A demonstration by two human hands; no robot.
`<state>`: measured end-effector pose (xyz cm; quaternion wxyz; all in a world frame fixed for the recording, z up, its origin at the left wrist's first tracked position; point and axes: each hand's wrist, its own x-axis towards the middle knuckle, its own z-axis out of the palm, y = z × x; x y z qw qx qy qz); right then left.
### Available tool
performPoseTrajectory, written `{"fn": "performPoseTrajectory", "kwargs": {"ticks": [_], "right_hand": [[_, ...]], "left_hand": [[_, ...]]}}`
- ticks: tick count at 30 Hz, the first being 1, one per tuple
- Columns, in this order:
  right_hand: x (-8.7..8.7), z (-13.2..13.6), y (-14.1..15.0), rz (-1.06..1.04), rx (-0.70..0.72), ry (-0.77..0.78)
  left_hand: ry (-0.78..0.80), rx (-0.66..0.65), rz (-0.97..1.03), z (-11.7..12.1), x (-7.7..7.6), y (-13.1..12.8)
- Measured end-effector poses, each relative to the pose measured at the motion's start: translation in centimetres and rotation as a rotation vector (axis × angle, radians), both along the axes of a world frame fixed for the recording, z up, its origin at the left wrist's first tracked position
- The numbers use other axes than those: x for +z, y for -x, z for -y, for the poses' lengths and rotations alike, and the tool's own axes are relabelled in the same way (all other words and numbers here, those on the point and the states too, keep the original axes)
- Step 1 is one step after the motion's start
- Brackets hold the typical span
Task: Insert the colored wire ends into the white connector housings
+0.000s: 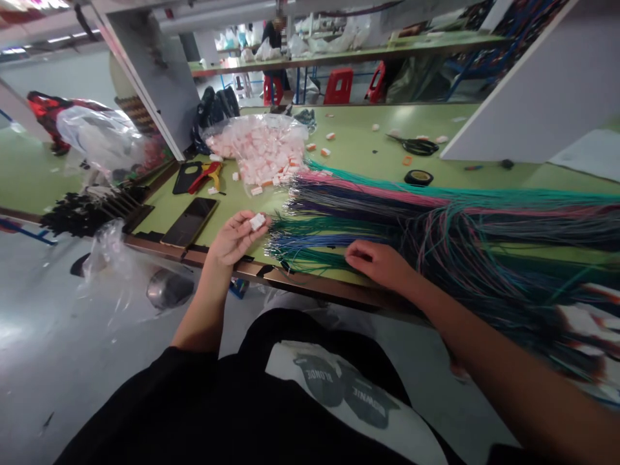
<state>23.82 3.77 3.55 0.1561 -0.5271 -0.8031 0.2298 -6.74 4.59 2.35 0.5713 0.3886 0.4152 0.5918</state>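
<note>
A small white connector housing (257,221) sits between the fingers and thumb of my left hand (236,237), just over the table's front edge. My right hand (375,261) is closed above a bundle of green wires (320,257), its fingertips pinched together. Whether a wire is between them is too small to make out. Blue wires (314,241) lie just behind it. Pink wires (368,189), grey and dark ones run further back, their metal-tipped ends pointing left. Behind my left hand, a clear plastic bag (261,145) spills white and orange connector housings.
A phone (190,221) lies left of my left hand, with red and yellow pliers (206,177) behind it. Black tape (418,177) and scissors (416,145) lie behind the wires. Upright panels (140,71) flank the table. White connectors (588,329) hang at the right. A person (275,39) is far behind.
</note>
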Motion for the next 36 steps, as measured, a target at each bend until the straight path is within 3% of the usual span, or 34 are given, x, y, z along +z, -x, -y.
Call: {"fn": "performPoseTrajectory", "kwargs": {"ticks": [3,6,12,17,22,31,36], "right_hand": [[0.8,0.7,2.0,0.396,0.090,-0.115],[1.1,1.4,4.7,0.561,0.119,-0.191],[1.0,1.7,7.9,0.456,-0.017,-0.164],[1.5,1.0,8.1,0.353,-0.148,-0.101],[0.8,0.6,8.1,0.142,-0.259,-0.064],[0.1,0.9,10.4,0.333,-0.109,-0.158],[1.1,0.5,8.4,0.304,-0.362,-0.121]], "left_hand": [[0.027,-0.009,0.015,0.7,-0.1,-1.1],[0.018,-0.033,-0.065,1.1,-0.3,-2.3],[-0.001,-0.049,-0.121,1.5,-1.1,-3.2],[0.018,-0.034,0.044,1.5,-0.9,-3.0],[0.005,-0.070,0.244,1.3,-0.8,-3.1],[0.000,-0.125,0.321,1.5,-0.8,-3.0],[0.026,-0.137,0.305,1.5,-0.7,-2.9]]}}
